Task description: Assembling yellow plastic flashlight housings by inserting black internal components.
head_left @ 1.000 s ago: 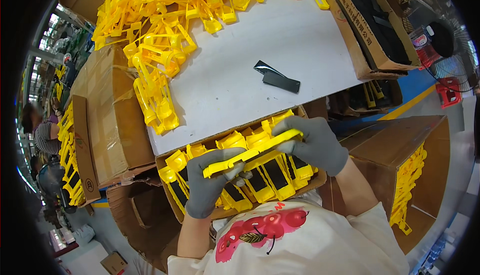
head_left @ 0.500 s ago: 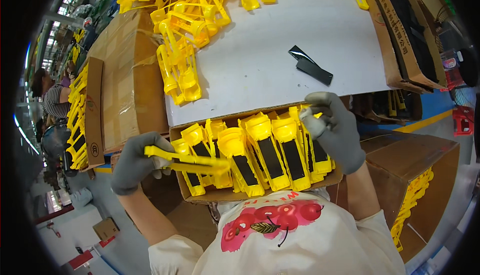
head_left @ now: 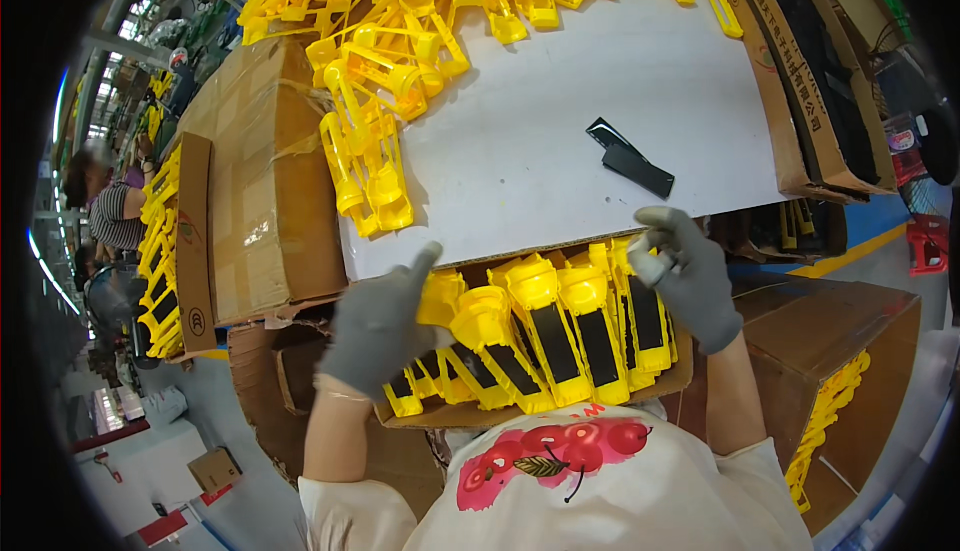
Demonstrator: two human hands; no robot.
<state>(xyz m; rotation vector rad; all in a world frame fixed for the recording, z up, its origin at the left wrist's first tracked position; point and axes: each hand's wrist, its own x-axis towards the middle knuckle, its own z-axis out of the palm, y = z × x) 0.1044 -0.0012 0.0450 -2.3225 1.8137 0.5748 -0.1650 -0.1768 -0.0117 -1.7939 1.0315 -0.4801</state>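
My left hand (head_left: 375, 331), in a grey glove, is over the left end of an open cardboard box (head_left: 500, 413). Its thumb points up, and its partly hidden fingers close round a yellow plastic frame (head_left: 441, 296) among the others there. Yellow plastic frames with black strips (head_left: 555, 341) stand packed in a leaning row inside the box. At the right end, my gloved right hand (head_left: 690, 276) hovers beside the last frames. Its index finger and thumb are apart, the other fingers curl loosely, and nothing shows between them.
Beyond the box lies a white tabletop (head_left: 520, 141) with two black strips (head_left: 635, 163) on it. Loose yellow frames (head_left: 390, 31) pile up along its far left. Cartons stand at left (head_left: 255, 181) and right (head_left: 800, 101). Another person (head_left: 110, 201) is at far left.
My left hand has moved right and inward, bringing the yellow frame it held out at the left down into the row. My right hand has shifted slightly; the view has tilted a little.
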